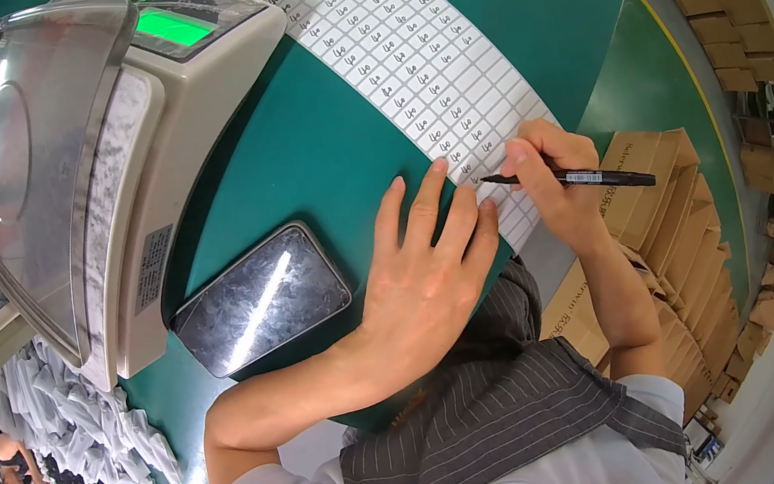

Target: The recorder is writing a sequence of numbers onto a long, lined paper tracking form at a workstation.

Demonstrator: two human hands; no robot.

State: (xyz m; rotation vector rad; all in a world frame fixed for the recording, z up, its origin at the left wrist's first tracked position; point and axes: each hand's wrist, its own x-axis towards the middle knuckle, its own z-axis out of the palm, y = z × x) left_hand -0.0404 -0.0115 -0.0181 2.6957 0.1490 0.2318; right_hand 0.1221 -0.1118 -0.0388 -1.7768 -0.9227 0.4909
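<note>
My right hand [553, 173] grips a black marker pen [571, 178], its tip resting on a long white sheet of small sticker labels [408, 56] that runs across the green table [312, 152]. Many of the labels carry handwritten marks. My left hand [427, 271] lies flat with its fingers spread, pressing on the near end of the label sheet and the table edge. A dark smartphone [260, 300] lies face up just left of my left hand.
A grey-white weighing scale [82, 169] with green displays stands at the left of the table. Stacks of flat brown cardboard boxes [680, 236] sit below the table at right, more cartons [731, 15] by the far wall. White and dark garments [93, 430] are piled at lower left.
</note>
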